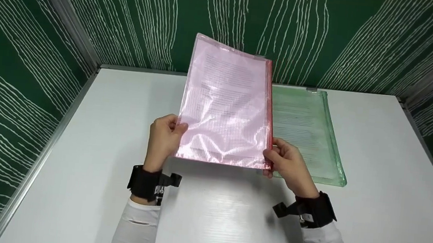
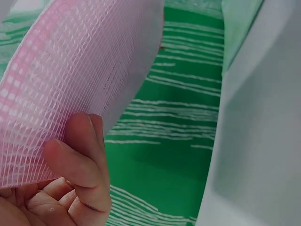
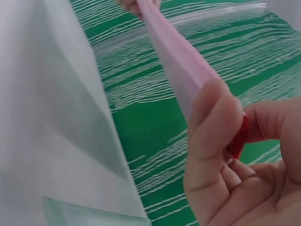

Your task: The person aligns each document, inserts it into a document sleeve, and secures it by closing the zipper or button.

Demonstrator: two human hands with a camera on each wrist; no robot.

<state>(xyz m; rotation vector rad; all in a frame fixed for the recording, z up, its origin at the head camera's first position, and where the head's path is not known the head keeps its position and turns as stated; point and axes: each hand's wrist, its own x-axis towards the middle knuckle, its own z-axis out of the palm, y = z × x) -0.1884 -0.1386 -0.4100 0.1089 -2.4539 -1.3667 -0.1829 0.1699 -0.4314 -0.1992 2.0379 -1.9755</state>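
A pink mesh zipper document pouch (image 1: 225,106) with a red edge on its right side is held up above the table, tilted toward the head camera. Printed paper shows through it. My left hand (image 1: 165,136) pinches its lower left edge, thumb in front; in the left wrist view the fingers (image 2: 77,165) lie against the mesh. At the lower right corner my right hand (image 1: 287,161) pinches the red edge, also seen between thumb and fingers (image 3: 211,127) in the right wrist view. A green mesh zipper pouch (image 1: 303,133) with printed paper inside lies behind it, partly covered.
The white table (image 1: 215,219) meets a green wall (image 1: 188,13) with white wavy lines at the back. Metal frame rails (image 1: 52,138) run along the table's sides. Each wrist wears a black strap (image 1: 144,183) with a small camera mount.
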